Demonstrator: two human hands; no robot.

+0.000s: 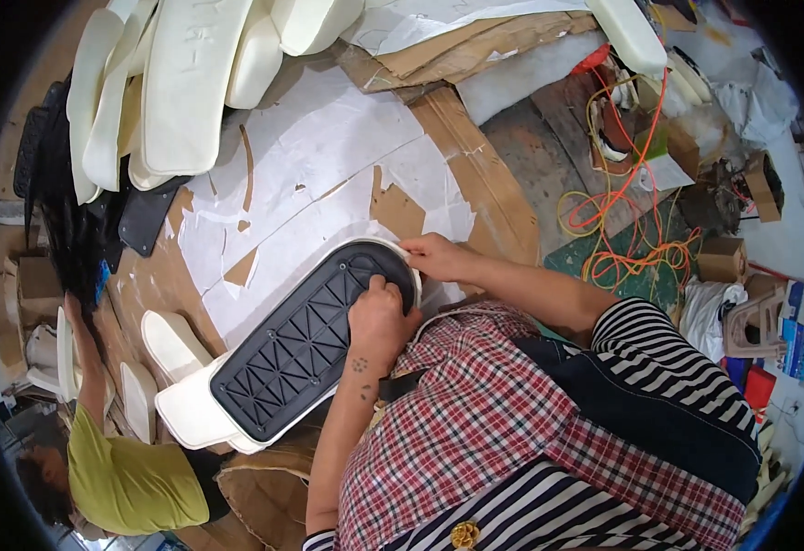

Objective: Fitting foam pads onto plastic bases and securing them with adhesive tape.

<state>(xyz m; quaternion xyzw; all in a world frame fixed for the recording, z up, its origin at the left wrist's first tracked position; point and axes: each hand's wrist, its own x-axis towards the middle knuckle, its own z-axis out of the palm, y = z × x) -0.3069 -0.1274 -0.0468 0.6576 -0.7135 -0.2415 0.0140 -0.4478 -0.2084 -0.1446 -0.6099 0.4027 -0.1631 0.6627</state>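
Leftmost, a co-worker (140, 477) leaned in, one arm stretched toward black material (67, 211); contact there could not be made out. White cushions (195, 87) stood heaped at upper left, overlapping, some cut off by the top edge. Two smaller white pieces (174, 346) lay below, partly hidden. Mid-frame, before the person's apron (457, 404) and over torn paper (328, 184), the black panel (278, 354) lay tilted, ribbed face up, on a white cover (195, 411) that showed around its rim. Left hand (382, 321): fingers curled on the panel's upper end, hiding some ribs; whether they gripped anything, cannot tell. Right hand (434, 257): thumb and fingers pinched the cover's edge at the far end; fingertips partly hidden. Farther right, orange cords (618, 216) lay tangled, individual strands hard to trace, near a carton (722, 260).
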